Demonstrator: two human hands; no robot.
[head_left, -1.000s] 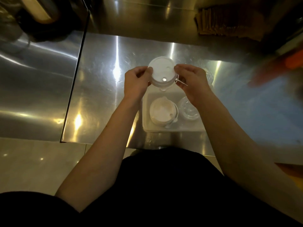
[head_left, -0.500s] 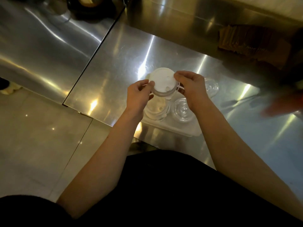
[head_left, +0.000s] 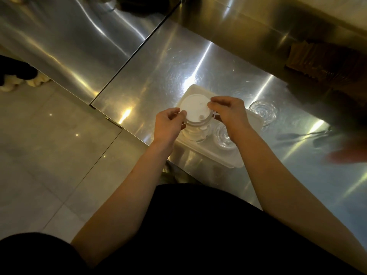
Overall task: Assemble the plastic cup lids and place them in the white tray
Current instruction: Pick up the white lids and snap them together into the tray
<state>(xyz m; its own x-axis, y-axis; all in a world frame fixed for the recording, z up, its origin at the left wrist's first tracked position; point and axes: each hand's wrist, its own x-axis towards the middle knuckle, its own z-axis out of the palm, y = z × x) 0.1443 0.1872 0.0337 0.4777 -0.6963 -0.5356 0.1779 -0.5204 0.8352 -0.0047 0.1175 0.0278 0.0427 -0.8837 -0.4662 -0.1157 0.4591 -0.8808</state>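
Observation:
Both my hands hold one round white plastic lid [head_left: 195, 109] above the white tray [head_left: 222, 160]. My left hand [head_left: 168, 126] pinches its left rim. My right hand [head_left: 228, 112] grips its right rim, fingers curled over the top. Directly under the held lid a stack of lids [head_left: 195, 133] stands in the tray's left part. A clear domed lid [head_left: 222, 135] lies in the tray to the right, partly hidden by my right wrist.
Another clear lid [head_left: 263, 112] lies on the steel counter [head_left: 158, 72] just right of the tray. A brown stack of sleeves [head_left: 325, 62] sits at the back right. The counter's edge runs diagonally at left, with tiled floor [head_left: 49, 155] below. A blurred reddish shape [head_left: 345, 153] is at right.
The view swung left and tilted. My hands have brought the white lid lower, closer over the stack in the tray, still held on both sides.

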